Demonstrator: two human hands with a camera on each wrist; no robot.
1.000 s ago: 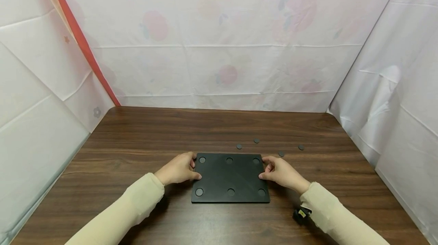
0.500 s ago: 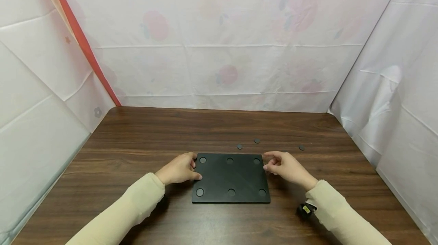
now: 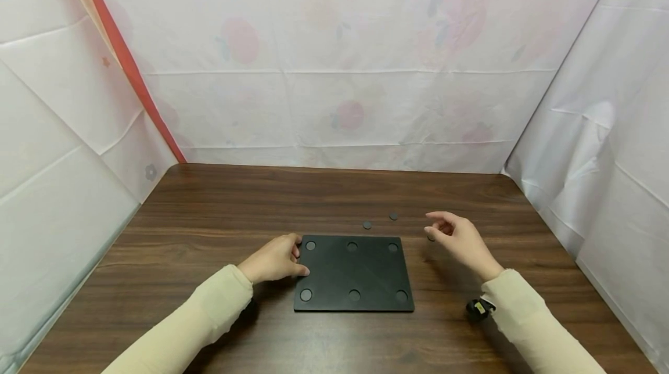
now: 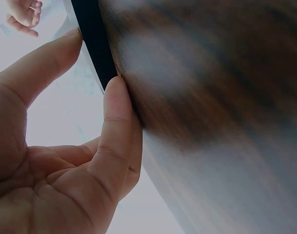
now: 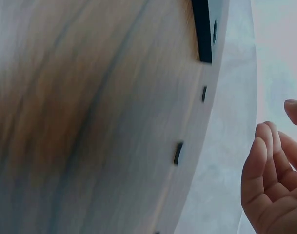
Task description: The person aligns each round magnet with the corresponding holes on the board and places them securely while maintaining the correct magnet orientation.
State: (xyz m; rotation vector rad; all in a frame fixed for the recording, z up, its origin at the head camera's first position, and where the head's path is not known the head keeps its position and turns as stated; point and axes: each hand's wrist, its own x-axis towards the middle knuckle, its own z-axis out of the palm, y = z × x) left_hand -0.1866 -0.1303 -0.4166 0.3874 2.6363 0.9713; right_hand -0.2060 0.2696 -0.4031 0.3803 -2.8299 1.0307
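A flat black board (image 3: 351,272) with round recesses along its far and near edges lies on the table. My left hand (image 3: 274,259) grips its left edge, thumb on top; in the left wrist view the fingertips (image 4: 118,95) meet the board's side (image 4: 95,44). My right hand (image 3: 462,243) is raised to the right of the board, fingers loosely bent and nothing seen between them. Below its thumb a small dark disc (image 3: 431,238) shows partly. Two more discs, one nearer (image 3: 367,225) and one farther (image 3: 394,216), lie behind the board.
The brown wooden table (image 3: 219,200) is enclosed by a pale patterned curtain (image 3: 334,72) at the back and white sheets (image 3: 617,147) at the sides. A small black device (image 3: 479,308) hangs at the right wrist below the sleeve.
My right hand has let go of the board's right edge and moved right and away from me, over the loose discs, hiding one. The left hand keeps its grip and the board stays put.
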